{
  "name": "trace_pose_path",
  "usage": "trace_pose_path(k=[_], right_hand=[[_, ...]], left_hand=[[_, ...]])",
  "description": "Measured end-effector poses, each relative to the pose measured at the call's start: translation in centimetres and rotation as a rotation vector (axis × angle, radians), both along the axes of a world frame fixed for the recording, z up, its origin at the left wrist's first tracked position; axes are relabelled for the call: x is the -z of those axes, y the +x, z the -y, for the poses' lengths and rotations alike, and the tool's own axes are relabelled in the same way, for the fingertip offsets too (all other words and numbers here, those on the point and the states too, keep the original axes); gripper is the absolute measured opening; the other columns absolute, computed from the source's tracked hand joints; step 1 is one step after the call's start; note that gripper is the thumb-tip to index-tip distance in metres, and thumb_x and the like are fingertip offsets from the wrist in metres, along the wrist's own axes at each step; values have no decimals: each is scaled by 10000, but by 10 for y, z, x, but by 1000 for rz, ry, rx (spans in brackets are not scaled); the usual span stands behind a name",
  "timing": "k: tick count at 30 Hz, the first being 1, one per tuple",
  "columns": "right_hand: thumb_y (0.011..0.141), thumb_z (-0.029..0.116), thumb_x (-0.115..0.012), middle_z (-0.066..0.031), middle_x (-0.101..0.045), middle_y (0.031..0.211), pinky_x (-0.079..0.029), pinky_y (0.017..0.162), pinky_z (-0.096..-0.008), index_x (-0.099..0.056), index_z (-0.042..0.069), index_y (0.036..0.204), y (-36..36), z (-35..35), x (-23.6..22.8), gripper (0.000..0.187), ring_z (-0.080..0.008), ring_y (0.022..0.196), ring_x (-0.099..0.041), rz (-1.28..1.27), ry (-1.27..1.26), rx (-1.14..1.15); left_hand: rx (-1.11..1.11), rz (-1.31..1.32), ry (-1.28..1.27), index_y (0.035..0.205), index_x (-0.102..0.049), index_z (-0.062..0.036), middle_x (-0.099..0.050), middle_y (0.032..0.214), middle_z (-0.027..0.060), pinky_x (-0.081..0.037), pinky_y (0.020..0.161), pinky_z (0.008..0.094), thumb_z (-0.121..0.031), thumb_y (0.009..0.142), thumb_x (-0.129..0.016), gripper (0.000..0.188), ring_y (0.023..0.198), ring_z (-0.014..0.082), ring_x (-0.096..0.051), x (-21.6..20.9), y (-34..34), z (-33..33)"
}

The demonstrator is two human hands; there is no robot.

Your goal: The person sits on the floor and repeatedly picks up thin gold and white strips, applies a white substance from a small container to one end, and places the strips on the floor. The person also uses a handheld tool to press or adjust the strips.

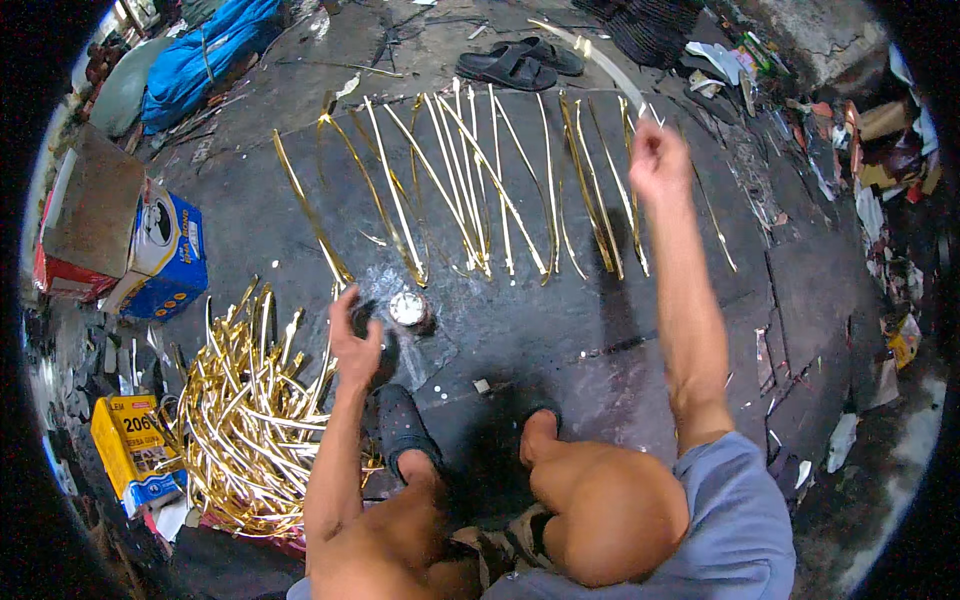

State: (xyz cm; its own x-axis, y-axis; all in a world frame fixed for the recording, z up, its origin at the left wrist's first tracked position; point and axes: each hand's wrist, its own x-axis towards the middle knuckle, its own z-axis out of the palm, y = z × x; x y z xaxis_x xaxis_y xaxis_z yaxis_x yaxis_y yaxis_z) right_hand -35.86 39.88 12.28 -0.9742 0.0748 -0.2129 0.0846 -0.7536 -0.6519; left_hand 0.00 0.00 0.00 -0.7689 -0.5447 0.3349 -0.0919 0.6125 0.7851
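My right hand [660, 165] is closed in a pinch on a thin pale strip [615, 75], blurred by motion, that arcs up and to the left past the far edge of the laid-out row. Beneath and beside it, several gold and white strips [500, 190] lie spread side by side across the dark mat. Thumb and fingers apart, my left hand [356, 338] hovers by the near end of the leftmost gold strip [305, 205]. Just right of that hand is a small round container with a white top [407, 308]. A tangled heap of gold strips [255, 430] lies left of my left forearm.
A blue and white carton [160, 250] and a yellow tin [135, 450] stand at the left. Black sandals [510, 65] lie beyond the mat [690, 330], near a blue bundle [205, 65]. Scraps [880, 210] litter the right edge. My feet rest close to the container.
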Motion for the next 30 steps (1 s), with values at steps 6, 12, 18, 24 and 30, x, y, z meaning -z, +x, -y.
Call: trace_pose_path(k=[6, 12, 18, 24, 30], right_hand=[[873, -104, -517, -182, -630, 843, -599, 584, -269, -595, -113, 902, 121, -21, 176, 84, -228, 667, -658, 312, 427, 37], [899, 76, -684, -190, -641, 1005, -578, 647, -343, -528, -50, 1082, 173, 20, 181, 272, -270, 747, -692, 482, 777, 71], [739, 106, -768, -193, -520, 1265, -516, 947, -416, -486, 44, 1297, 245, 109, 127, 628, -321, 1062, -623, -124, 1468, -472], [679, 187, -862, -151, -619, 1179, -519, 950, -405, -592, 55, 1269, 256, 185, 107, 662, -289, 1116, -622, -733, 1379, -593], [797, 214, -863, -109, -725, 1040, -587, 750, -329, -558, 13, 1204, 247, 185, 88, 547, -191, 944, -708, -348, 906, -437]], left_hand=[[-182, 237, -156, 1221, -603, 16, -612, 1204, 201, -479, 970, 441, -122, 880, -651, 371, 1120, 368, -611, 15, -33, 1], [-173, 523, -118, 996, -729, -25, -735, 900, 161, -539, 827, 428, -262, 842, -698, 284, 872, 350, -705, 19, -24, 30], [-147, 520, 66, 988, -753, -45, -735, 804, 109, -551, 755, 379, -193, 807, -715, 237, 809, 242, -729, 14, -20, 32], [62, 435, 835, 1077, -716, 57, -688, 745, 75, -497, 530, 256, -22, 814, -682, 276, 615, 121, -664, -20, -18, -4], [115, 388, 1139, 1141, -689, 62, -692, 813, 67, -501, 574, 247, 41, 823, -629, 324, 638, 114, -630, -6, -14, -13]])
